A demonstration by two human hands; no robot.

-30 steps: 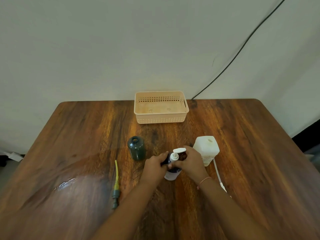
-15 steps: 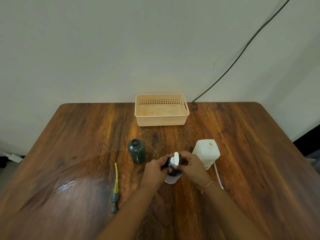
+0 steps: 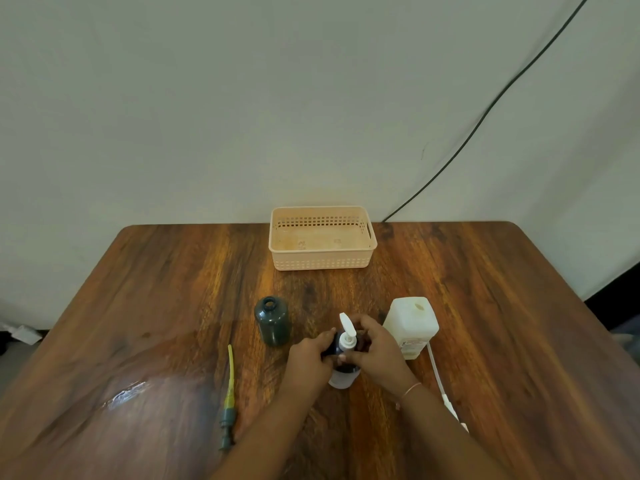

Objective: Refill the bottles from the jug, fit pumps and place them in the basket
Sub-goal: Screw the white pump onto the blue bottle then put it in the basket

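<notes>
A dark bottle with a pale base (image 3: 343, 377) stands at the table's middle front. My left hand (image 3: 308, 358) grips its shoulder. My right hand (image 3: 375, 353) is closed around the collar of the white pump (image 3: 347, 332) that sits in the bottle's neck, nozzle pointing away from me. An open dark green bottle (image 3: 272, 320) stands to the left, with no pump in it. The white jug (image 3: 411, 325) stands uncapped just right of my right hand. The peach basket (image 3: 322, 263) sits at the far edge, nothing inside.
A green pump with a yellow tube (image 3: 229, 396) lies on the wooden table (image 3: 502, 323) to the left of my arms. A white pump (image 3: 446, 396) lies to the right, partly hidden by my right forearm. A black cable (image 3: 485, 112) runs up the wall.
The white pump's nozzle has turned from pointing right to pointing away from me, as my right hand twists it on the bottle. My view has tilted up slightly.
</notes>
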